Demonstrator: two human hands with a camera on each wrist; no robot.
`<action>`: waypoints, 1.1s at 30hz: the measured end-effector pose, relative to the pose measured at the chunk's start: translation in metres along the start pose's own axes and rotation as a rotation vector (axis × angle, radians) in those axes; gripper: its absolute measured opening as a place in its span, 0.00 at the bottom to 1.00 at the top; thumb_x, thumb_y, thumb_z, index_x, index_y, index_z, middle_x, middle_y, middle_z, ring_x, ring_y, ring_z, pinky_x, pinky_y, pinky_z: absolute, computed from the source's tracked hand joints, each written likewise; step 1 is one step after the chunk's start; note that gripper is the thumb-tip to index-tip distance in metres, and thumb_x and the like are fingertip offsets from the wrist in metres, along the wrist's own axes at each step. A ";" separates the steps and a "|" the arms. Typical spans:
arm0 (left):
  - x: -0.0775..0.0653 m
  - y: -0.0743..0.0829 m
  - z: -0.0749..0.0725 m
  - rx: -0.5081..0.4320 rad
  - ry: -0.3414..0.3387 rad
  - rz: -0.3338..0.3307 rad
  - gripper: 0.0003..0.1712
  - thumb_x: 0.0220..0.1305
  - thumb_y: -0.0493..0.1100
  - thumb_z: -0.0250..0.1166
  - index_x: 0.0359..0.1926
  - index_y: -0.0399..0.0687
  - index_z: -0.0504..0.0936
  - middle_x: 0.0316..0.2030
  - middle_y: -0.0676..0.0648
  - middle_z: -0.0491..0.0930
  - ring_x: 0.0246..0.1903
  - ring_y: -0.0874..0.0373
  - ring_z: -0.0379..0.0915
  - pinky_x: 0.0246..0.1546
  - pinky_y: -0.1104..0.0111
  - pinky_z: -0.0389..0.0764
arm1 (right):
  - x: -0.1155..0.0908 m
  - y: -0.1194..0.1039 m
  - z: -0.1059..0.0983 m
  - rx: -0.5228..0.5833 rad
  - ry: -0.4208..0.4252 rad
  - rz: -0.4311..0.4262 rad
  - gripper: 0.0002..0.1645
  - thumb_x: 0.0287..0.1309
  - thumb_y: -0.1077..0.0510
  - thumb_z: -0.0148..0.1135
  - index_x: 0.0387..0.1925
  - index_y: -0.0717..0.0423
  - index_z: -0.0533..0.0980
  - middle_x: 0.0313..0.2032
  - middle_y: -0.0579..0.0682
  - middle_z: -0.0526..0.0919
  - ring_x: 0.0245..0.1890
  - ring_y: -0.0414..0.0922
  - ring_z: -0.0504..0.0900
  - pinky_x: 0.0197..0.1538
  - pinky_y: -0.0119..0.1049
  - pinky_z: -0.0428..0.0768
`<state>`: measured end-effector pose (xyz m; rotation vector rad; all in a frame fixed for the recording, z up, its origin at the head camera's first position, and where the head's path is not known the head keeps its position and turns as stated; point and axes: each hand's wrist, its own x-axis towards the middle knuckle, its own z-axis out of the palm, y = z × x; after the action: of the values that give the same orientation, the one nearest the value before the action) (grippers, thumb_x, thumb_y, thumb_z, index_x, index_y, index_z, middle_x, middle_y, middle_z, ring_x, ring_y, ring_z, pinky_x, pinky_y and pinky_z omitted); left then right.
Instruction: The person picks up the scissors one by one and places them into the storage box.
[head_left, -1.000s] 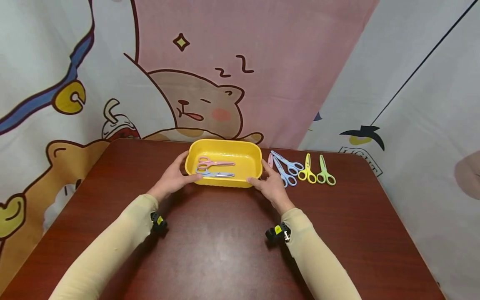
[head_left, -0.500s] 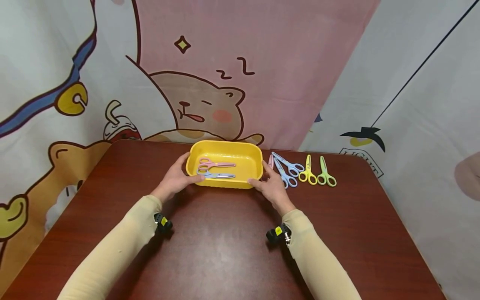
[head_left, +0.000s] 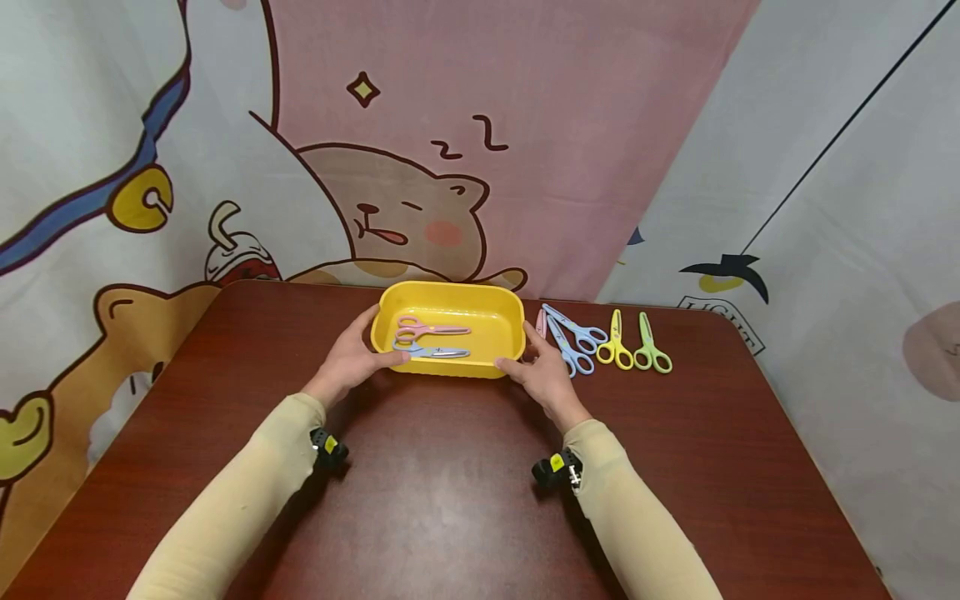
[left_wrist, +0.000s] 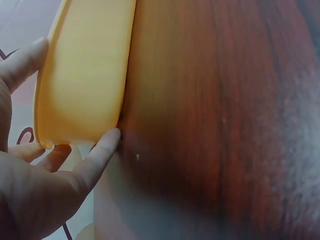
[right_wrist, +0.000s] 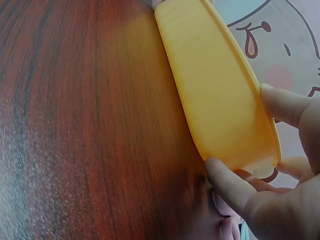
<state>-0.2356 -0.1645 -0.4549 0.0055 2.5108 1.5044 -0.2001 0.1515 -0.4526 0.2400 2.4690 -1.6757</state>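
A yellow plastic tray (head_left: 491, 327) sits at the back of the table between both hands. My left hand (head_left: 345, 358) holds its left end, thumb over the front rim and a fingertip low at the corner in the left wrist view. At the opposite end my right hand (head_left: 547, 375) grips the tray likewise, with a finger at the bottom corner of the tray wall (right_wrist: 215, 75) in the right wrist view. Inside lie pink scissors (head_left: 450, 330) and, nearer the front, blue scissors (head_left: 448, 352), their handle partly behind the left thumb.
Right of the tray lie two blue scissors (head_left: 564, 319), yellow scissors (head_left: 617, 332) and green scissors (head_left: 646, 333). Another pink pair (head_left: 541, 321) is mostly hidden by my right hand. A printed curtain (head_left: 585, 125) hangs behind the brown table (head_left: 450, 483).
My left wrist and forearm have shifted slightly to the right. Both hands keep their hold, and the tray and scissors stay practically where they were.
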 end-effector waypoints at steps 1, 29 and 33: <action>0.000 0.000 0.000 0.000 0.001 -0.002 0.66 0.54 0.51 0.81 0.84 0.53 0.47 0.80 0.41 0.52 0.78 0.40 0.47 0.76 0.40 0.47 | 0.000 0.000 0.000 -0.002 0.001 0.000 0.57 0.61 0.56 0.75 0.83 0.42 0.52 0.60 0.59 0.77 0.52 0.50 0.81 0.57 0.41 0.83; -0.004 0.004 0.013 -0.019 0.064 0.069 0.69 0.49 0.50 0.84 0.82 0.45 0.49 0.76 0.38 0.58 0.69 0.43 0.61 0.73 0.51 0.64 | -0.002 -0.002 -0.001 -0.016 -0.004 -0.020 0.57 0.60 0.56 0.75 0.83 0.45 0.52 0.59 0.61 0.77 0.51 0.50 0.81 0.53 0.37 0.84; -0.004 0.003 0.012 -0.044 0.060 0.059 0.70 0.48 0.50 0.85 0.82 0.46 0.48 0.77 0.39 0.57 0.69 0.43 0.60 0.73 0.51 0.63 | -0.001 -0.002 0.000 -0.027 -0.004 -0.018 0.57 0.60 0.56 0.75 0.83 0.45 0.53 0.58 0.60 0.77 0.50 0.50 0.81 0.52 0.36 0.84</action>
<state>-0.2302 -0.1531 -0.4574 0.0279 2.5441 1.6054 -0.1997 0.1509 -0.4509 0.2118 2.4966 -1.6463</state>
